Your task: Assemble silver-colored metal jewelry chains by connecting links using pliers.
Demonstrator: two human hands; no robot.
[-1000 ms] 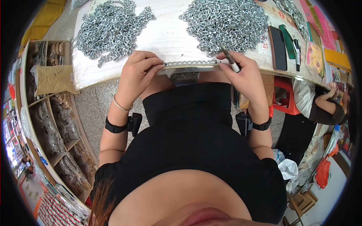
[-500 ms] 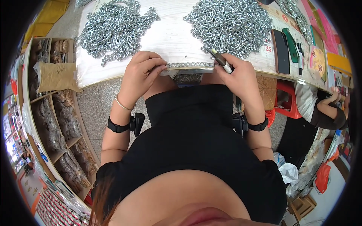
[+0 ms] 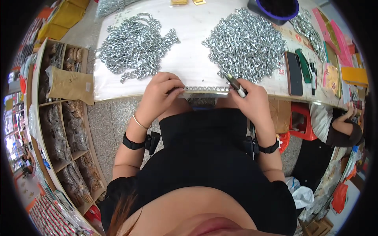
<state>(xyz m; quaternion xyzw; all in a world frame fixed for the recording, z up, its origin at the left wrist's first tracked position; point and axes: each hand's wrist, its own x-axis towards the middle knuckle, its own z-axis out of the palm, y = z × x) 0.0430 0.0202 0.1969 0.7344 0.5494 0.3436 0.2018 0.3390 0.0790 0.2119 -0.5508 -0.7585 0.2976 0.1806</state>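
Observation:
A short length of silver chain point(image 3: 206, 89) runs straight along the near edge of the white table, between my two hands. My left hand point(image 3: 163, 89) pinches its left end between thumb and fingers. Wrapped in the fingers of my right hand point(image 3: 253, 97) is a dark hand tool point(image 3: 235, 84) with a pale tip; its exact kind is unclear. The chain's right end meets that hand, and whether the fingers or the tool hold it is hidden. Beyond my left hand lies a heap of silver chain point(image 3: 132, 47). Another heap of chain point(image 3: 248, 45) almost touches the tool's tip.
At the right lie a dark phone point(image 3: 293, 74) and a green tool point(image 3: 303, 65). A dark, purple-rimmed bowl point(image 3: 289, 17) stands at the back right. Shelves of bagged goods point(image 3: 59, 133) flank my left; a red stool point(image 3: 301, 122) and another person's arm point(image 3: 343, 124) are at right.
The view has tilted, so everything sits lower and the bowl and back of the table now show. My hands keep about the same grip on chain and tool.

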